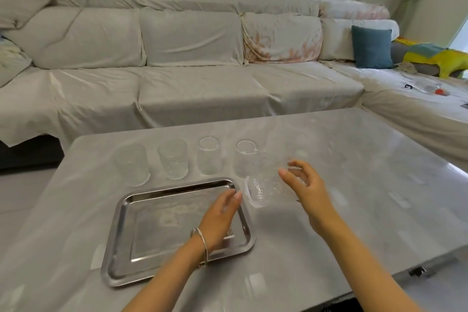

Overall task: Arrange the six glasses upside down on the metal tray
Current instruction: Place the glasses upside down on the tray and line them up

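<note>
beside tray (pixel 119 213) corner: right hand (pixel 307 186) fingers grasp tilted glass (pixel 260 189); left hand (pixel 220 215) fingers released over tray.

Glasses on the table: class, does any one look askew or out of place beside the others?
Yes. Four glasses stand in a row behind the metal tray, but a fifth glass by the tray's far right corner is tilted and blurred between the left hand and right hand. Whether the right hand grips it cannot be told.

place: home living room | evidence: long covered sofa (pixel 192 63) – teal cushion (pixel 371 47) – grey coffee table (pixel 354 159)
</note>
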`<move>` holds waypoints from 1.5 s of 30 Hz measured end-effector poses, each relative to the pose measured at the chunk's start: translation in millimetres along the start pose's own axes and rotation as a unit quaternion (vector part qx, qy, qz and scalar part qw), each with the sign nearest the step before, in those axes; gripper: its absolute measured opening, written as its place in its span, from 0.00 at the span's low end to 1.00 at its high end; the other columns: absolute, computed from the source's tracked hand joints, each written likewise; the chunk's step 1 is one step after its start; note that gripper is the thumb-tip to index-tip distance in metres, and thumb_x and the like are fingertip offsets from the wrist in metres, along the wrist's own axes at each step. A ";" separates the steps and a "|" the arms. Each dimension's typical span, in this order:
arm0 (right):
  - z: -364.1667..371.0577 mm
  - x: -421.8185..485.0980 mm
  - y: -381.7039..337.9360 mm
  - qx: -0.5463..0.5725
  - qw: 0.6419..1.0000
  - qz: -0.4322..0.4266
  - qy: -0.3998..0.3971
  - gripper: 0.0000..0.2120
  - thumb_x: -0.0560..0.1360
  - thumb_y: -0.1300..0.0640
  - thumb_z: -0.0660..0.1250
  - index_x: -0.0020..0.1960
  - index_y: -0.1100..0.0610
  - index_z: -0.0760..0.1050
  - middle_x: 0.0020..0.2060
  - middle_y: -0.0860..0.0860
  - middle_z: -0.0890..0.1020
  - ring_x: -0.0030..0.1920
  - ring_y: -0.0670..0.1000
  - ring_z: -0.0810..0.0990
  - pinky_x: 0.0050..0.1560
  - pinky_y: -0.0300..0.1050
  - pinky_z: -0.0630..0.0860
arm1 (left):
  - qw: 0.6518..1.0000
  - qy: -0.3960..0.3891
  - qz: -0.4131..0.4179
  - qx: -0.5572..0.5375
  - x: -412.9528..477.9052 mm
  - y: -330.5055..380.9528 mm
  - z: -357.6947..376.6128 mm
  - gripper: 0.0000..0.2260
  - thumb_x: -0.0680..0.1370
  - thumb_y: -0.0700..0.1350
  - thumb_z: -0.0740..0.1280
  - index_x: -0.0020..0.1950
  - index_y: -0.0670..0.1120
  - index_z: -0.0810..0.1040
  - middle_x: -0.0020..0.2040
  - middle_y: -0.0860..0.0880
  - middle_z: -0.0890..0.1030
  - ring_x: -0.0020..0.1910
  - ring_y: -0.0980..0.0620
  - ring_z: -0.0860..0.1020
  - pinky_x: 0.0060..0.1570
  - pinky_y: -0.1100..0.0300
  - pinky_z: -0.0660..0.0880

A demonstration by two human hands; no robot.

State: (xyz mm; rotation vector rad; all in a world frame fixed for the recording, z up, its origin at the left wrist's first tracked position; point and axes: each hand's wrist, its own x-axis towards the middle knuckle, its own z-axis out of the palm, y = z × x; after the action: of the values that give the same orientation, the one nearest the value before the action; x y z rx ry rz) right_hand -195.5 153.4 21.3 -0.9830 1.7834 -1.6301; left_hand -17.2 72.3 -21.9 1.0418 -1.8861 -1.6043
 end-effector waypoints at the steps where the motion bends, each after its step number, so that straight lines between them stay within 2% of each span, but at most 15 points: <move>1: 8.7 -3.0 -6.4 0.020 1.000 -0.005 -0.009 0.21 0.63 0.40 0.74 0.52 0.42 0.74 0.52 0.46 0.80 0.51 0.44 0.80 0.46 0.40 0.76 | 0.996 -0.014 -0.026 -0.086 -4.0 7.7 0.4 0.32 0.67 0.68 0.56 0.66 0.53 0.70 0.64 0.50 0.77 0.61 0.55 0.74 0.62 0.59 0.68; 3: 25.1 -10.4 -16.3 0.042 0.998 -0.023 -0.036 0.22 0.64 0.41 0.71 0.56 0.44 0.73 0.55 0.50 0.79 0.55 0.48 0.80 0.53 0.46 0.78 | 0.975 -0.033 -0.050 -0.212 -11.2 16.3 -5.5 0.30 0.65 0.68 0.61 0.62 0.54 0.74 0.58 0.50 0.82 0.56 0.52 0.80 0.58 0.58 0.75; 7: 45.5 -17.0 -24.4 0.036 0.990 -0.052 -0.129 0.27 0.63 0.39 0.73 0.58 0.42 0.69 0.58 0.46 0.77 0.54 0.39 0.79 0.47 0.33 0.77 | 0.939 -0.018 -0.034 -0.342 -14.1 19.6 -31.0 0.24 0.64 0.62 0.70 0.57 0.54 0.78 0.55 0.49 0.84 0.55 0.47 0.81 0.47 0.58 0.80; 10: 53.6 -9.7 -16.7 -0.022 0.978 -0.060 -0.197 0.30 0.61 0.45 0.78 0.59 0.43 0.69 0.59 0.45 0.77 0.55 0.42 0.79 0.50 0.34 0.77 | 0.924 -0.010 -0.036 -0.381 -6.5 17.0 -49.4 0.23 0.65 0.58 0.71 0.57 0.49 0.78 0.54 0.45 0.84 0.54 0.45 0.81 0.44 0.56 0.80; 13: 66.1 1.2 0.9 -0.075 0.967 -0.061 -0.235 0.32 0.61 0.43 0.77 0.61 0.38 0.66 0.61 0.42 0.75 0.58 0.43 0.77 0.53 0.33 0.75 | 0.940 0.025 -0.027 -0.340 5.7 5.9 -64.0 0.25 0.65 0.59 0.70 0.58 0.49 0.78 0.54 0.46 0.84 0.54 0.47 0.82 0.43 0.58 0.80; 16: 77.1 13.4 17.6 -0.113 0.961 -0.058 -0.245 0.36 0.61 0.36 0.73 0.65 0.34 0.62 0.63 0.36 0.71 0.59 0.35 0.72 0.52 0.26 0.69 | 0.959 0.074 0.003 -0.272 21.7 1.1 -76.7 0.30 0.63 0.60 0.71 0.62 0.50 0.76 0.56 0.48 0.83 0.53 0.50 0.82 0.44 0.59 0.80; 18: 83.5 21.7 27.9 -0.120 0.958 -0.058 -0.254 0.37 0.63 0.36 0.72 0.68 0.37 0.61 0.64 0.36 0.71 0.60 0.32 0.71 0.53 0.23 0.67 | 0.968 0.111 0.026 -0.226 34.5 -0.4 -83.3 0.33 0.61 0.60 0.73 0.63 0.50 0.75 0.56 0.48 0.83 0.51 0.53 0.82 0.43 0.61 0.80; 21: 92.8 33.3 41.5 -0.095 0.961 -0.046 -0.257 0.38 0.63 0.40 0.73 0.70 0.43 0.63 0.64 0.41 0.75 0.61 0.38 0.75 0.56 0.27 0.70 | 0.966 0.136 0.055 -0.211 54.8 -3.9 -89.5 0.34 0.57 0.60 0.75 0.60 0.48 0.77 0.52 0.49 0.84 0.49 0.55 0.83 0.42 0.63 0.79; 24: 97.5 45.1 53.7 -0.096 0.964 -0.060 -0.239 0.32 0.65 0.42 0.73 0.66 0.41 0.67 0.60 0.36 0.77 0.59 0.35 0.76 0.58 0.29 0.71 | 0.970 0.131 0.073 -0.193 71.7 -12.0 -88.1 0.32 0.56 0.58 0.78 0.57 0.50 0.77 0.49 0.53 0.85 0.49 0.56 0.82 0.42 0.66 0.77; 27: 96.1 55.7 69.6 -0.113 0.968 -0.057 -0.219 0.29 0.67 0.42 0.70 0.66 0.43 0.69 0.60 0.39 0.78 0.59 0.38 0.77 0.62 0.36 0.72 | 0.975 0.115 0.085 -0.170 84.0 -23.2 -80.3 0.27 0.58 0.56 0.77 0.55 0.53 0.77 0.50 0.54 0.84 0.50 0.59 0.82 0.42 0.68 0.76; 32: 92.0 63.2 89.3 -0.155 0.963 -0.066 -0.213 0.31 0.65 0.35 0.69 0.66 0.42 0.68 0.58 0.31 0.75 0.60 0.32 0.73 0.56 0.26 0.69 | 0.985 0.069 0.080 -0.138 93.0 -41.6 -68.9 0.34 0.57 0.55 0.78 0.62 0.53 0.74 0.60 0.50 0.80 0.58 0.54 0.79 0.54 0.58 0.78; 35: 91.0 65.5 96.9 -0.165 0.960 -0.063 -0.217 0.35 0.64 0.34 0.69 0.67 0.45 0.68 0.60 0.35 0.75 0.61 0.35 0.73 0.60 0.31 0.69 | 0.986 0.061 0.082 -0.131 91.9 -50.7 -63.5 0.32 0.59 0.53 0.77 0.62 0.54 0.73 0.60 0.51 0.79 0.58 0.56 0.79 0.53 0.61 0.77; 39: 92.7 64.9 101.8 -0.175 0.958 -0.069 -0.218 0.32 0.64 0.37 0.72 0.65 0.43 0.68 0.58 0.34 0.76 0.59 0.34 0.74 0.60 0.29 0.70 | 0.987 0.054 0.078 -0.127 89.3 -57.4 -61.2 0.29 0.61 0.53 0.75 0.60 0.58 0.72 0.59 0.56 0.78 0.57 0.62 0.78 0.49 0.67 0.76; 42: 94.4 63.0 102.7 -0.173 0.960 -0.067 -0.208 0.29 0.62 0.38 0.73 0.60 0.35 0.65 0.54 0.29 0.75 0.57 0.30 0.74 0.56 0.25 0.69 | 0.988 0.054 0.085 -0.117 89.7 -55.6 -60.2 0.27 0.63 0.52 0.73 0.62 0.56 0.72 0.60 0.55 0.78 0.58 0.61 0.77 0.52 0.68 0.75; 45: 95.8 60.6 103.1 -0.176 0.960 -0.073 -0.204 0.29 0.61 0.37 0.73 0.58 0.33 0.64 0.53 0.27 0.74 0.56 0.28 0.73 0.54 0.23 0.68 | 0.987 0.050 0.091 -0.122 87.5 -53.5 -55.7 0.24 0.67 0.53 0.69 0.62 0.55 0.72 0.60 0.56 0.77 0.57 0.65 0.76 0.52 0.70 0.74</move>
State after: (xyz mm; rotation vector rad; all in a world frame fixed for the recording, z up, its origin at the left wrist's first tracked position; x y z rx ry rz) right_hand -173.1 48.2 -87.9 -1.5194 1.7677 -1.0952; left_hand -15.5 -32.7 -72.7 0.8076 -1.6201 -1.5969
